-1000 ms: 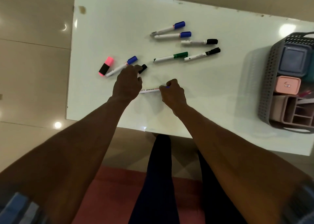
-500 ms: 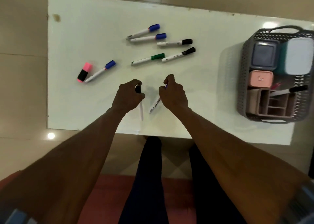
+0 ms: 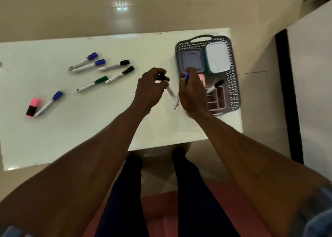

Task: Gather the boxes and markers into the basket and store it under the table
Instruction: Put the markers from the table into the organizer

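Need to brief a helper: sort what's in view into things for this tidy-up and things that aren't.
Job:
- basket, boxes already inside
- black-capped marker in left hand
- blue-capped marker in right hand
- loose markers and pink highlighter on table

Not:
- red mat

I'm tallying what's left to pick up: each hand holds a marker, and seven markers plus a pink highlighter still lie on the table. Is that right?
Not quite. The head view shows six markers loose on the table, not seven. The rest holds: the left hand and right hand each grip a marker, and the pink highlighter lies there too.
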